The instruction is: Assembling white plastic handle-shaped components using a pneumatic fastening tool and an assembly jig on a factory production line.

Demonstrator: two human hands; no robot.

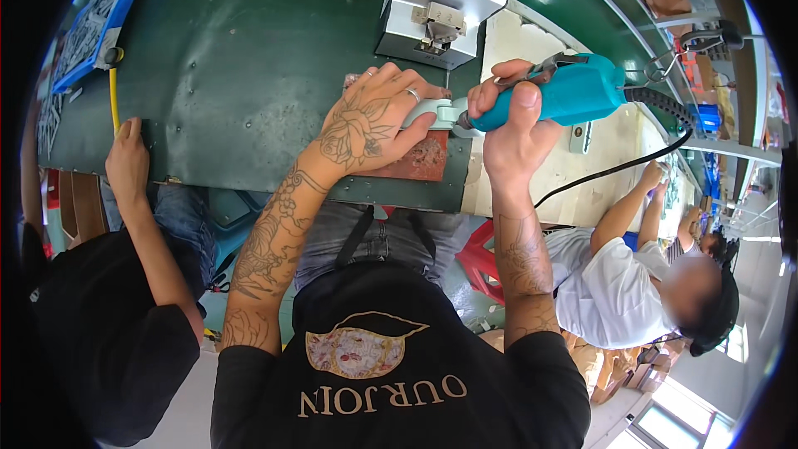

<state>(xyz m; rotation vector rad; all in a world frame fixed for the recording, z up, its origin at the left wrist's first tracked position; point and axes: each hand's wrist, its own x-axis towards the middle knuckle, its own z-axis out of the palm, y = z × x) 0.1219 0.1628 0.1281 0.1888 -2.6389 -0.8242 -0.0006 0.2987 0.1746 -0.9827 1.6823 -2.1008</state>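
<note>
My right hand (522,129) is wrapped round a teal electric screwdriver (586,91), held nearly level with its tip pointing left. A small pale grey-white part (432,115) meets that tip. My left hand (366,120) presses the part down from its left side, thumb and fingers closed about it; the palm hides some of it. Beneath lies a worn reddish-brown pad (420,160) on the dark green table (241,58). Whether the bit sits in a screw, I cannot make out.
A grey metal machine (436,17) stands just beyond my hands. The screwdriver's black cable (615,168) loops at the right. At the left, a co-worker's hand (129,158) holds a yellow-handled tool (114,100) near a blue tray (125,0) of small parts. Another person (611,291) sits at the right.
</note>
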